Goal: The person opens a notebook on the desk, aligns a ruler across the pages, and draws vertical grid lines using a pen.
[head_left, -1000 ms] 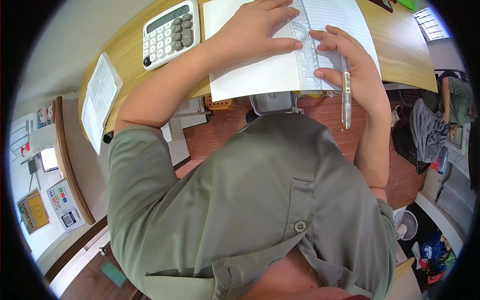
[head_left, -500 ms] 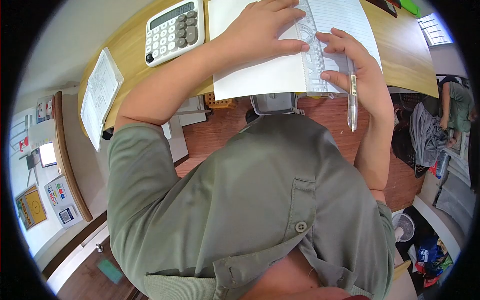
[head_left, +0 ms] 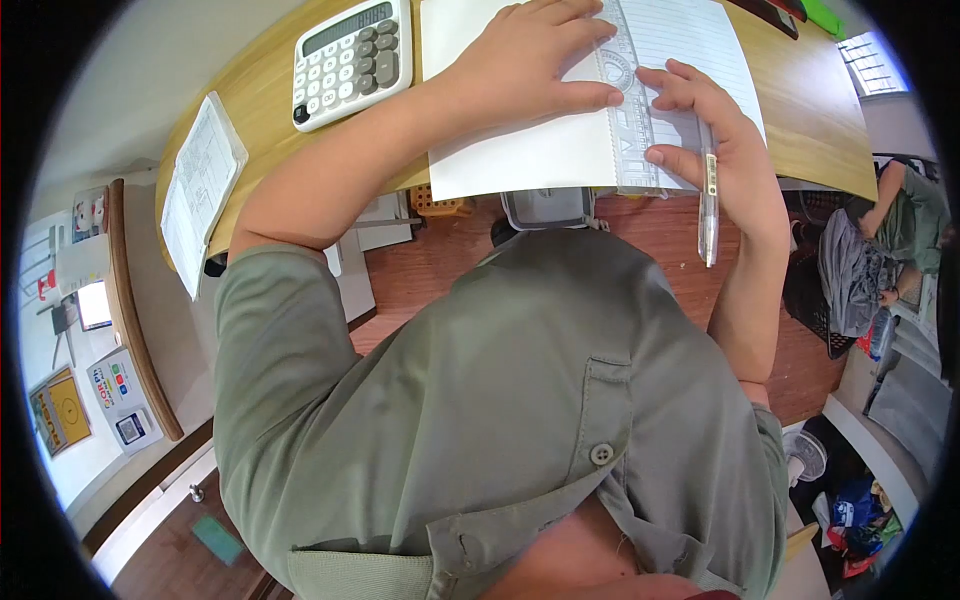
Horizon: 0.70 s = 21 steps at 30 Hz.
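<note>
An open notebook (head_left: 505, 160) lies at the desk's near edge, its left page white and its right page lined. A clear plastic ruler (head_left: 632, 150) with cut-out shapes lies lengthwise along the middle of the notebook. My left hand (head_left: 540, 60) rests flat on the left page, fingers spread, thumb and fingertips at the ruler's left edge. My right hand (head_left: 725, 140) is on the lined page, its thumb and fingertips by the ruler's right edge. A clear pen (head_left: 709, 215) is tucked in my right hand and sticks out toward me past the desk edge.
A white calculator (head_left: 352, 60) sits on the wooden desk (head_left: 815, 110), left of the notebook. A stack of papers (head_left: 203, 195) stands at the desk's left edge. A dark object (head_left: 768, 15) and a green one (head_left: 822, 15) lie at the far right. Another person (head_left: 910, 215) is at right.
My hands, the ruler and the pen hold nearly the same places, with only a slight shift of the whole view. The other person's arm at right has moved.
</note>
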Available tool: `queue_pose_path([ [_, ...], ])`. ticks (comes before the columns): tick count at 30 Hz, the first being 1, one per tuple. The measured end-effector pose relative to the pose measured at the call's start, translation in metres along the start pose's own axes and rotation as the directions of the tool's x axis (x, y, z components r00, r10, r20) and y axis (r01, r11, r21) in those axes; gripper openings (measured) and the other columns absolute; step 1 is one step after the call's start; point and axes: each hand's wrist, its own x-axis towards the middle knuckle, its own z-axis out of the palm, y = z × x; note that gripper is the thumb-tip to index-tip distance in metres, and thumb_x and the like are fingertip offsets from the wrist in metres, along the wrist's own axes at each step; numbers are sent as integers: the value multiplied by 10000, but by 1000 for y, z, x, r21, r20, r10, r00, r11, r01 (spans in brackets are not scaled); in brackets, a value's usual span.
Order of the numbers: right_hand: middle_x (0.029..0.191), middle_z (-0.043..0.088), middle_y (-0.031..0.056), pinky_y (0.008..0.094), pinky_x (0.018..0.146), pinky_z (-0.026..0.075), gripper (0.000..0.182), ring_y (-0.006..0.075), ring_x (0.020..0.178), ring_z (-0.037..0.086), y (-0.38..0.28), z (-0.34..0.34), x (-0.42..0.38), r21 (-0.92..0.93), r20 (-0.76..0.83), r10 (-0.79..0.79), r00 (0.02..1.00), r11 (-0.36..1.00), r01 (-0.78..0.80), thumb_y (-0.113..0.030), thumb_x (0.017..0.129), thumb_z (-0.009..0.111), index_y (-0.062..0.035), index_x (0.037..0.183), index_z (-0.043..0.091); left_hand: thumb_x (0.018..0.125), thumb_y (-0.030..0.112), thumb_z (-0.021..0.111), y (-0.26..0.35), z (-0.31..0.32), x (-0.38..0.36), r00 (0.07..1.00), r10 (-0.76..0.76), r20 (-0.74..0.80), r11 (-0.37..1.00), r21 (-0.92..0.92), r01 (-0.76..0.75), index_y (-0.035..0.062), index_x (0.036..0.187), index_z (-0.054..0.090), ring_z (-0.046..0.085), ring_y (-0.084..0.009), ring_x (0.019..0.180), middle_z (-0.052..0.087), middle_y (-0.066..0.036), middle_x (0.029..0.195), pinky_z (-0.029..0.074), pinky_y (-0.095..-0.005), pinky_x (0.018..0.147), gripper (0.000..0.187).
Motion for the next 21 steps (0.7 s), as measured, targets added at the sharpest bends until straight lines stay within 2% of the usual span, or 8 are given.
queue_pose_path([
  [12,1309,665,103,464,1116,388,421,395,1378,448,-4,-5,1,3,0,18,1000,1000,-18,-131,735,831,-63,1081,601,825,435,743,-4,6,-1,995,20,-94,1000,25,-17,21,1337,587,464,-415,1341,488,-236,1468,365,-483,1123,676],
  [13,1271,683,103,428,1070,426,308,342,1309,525,-2,-5,2,31,-22,16,1000,999,-15,-201,857,770,-74,1089,612,824,430,739,-2,5,-1,997,1,-78,1000,20,1,16,1346,577,443,-414,1359,467,-235,1486,354,-484,1129,685],
  [14,1271,683,103,428,1070,426,308,342,1309,525,-4,-8,4,19,-26,6,1000,1000,-6,-201,857,770,-74,1089,612,824,430,739,-1,4,0,996,8,-91,1000,25,-5,16,1346,577,443,-414,1359,467,-235,1486,354,-484,1129,685],
  [15,1252,688,106,391,1025,446,285,296,1262,557,-5,-10,7,320,-63,202,977,932,-172,-280,923,698,-68,1096,618,824,430,737,-1,3,0,998,-7,-70,1000,16,8,18,1352,572,434,-411,1366,457,-233,1495,350,-484,1130,690],
  [16,1233,693,109,353,980,465,318,250,1214,588,-5,-12,9,593,-37,393,919,749,-297,-359,989,625,-62,1103,625,824,431,734,-1,3,0,999,-22,-47,1000,6,22,19,1359,567,425,-407,1373,447,-231,1503,347,-485,1131,695],
  [17,1233,693,109,353,980,465,318,250,1214,588,-4,-14,15,589,-38,392,919,752,-296,-359,989,625,-62,1103,625,820,439,732,-1,3,0,999,-26,-43,1000,10,27,21,1351,569,423,-410,1373,450,-232,1498,352,-487,1126,696],
  [20,818,610,15,265,753,434,500,109,825,548,4,-20,41,588,-261,436,861,779,-216,-463,1052,431,-12,1089,642,821,452,724,-1,2,1,1000,-16,-27,999,29,17,23,1340,571,426,-420,1367,459,-238,1485,361,-496,1117,691],
  [21,726,502,-24,262,688,410,381,90,703,464,0,-18,53,598,-306,496,813,764,-242,-369,1029,508,-24,1034,669,821,452,724,-2,2,1,999,-15,-29,1000,24,15,23,1340,571,426,-420,1367,459,-238,1485,361,-496,1117,691],
])
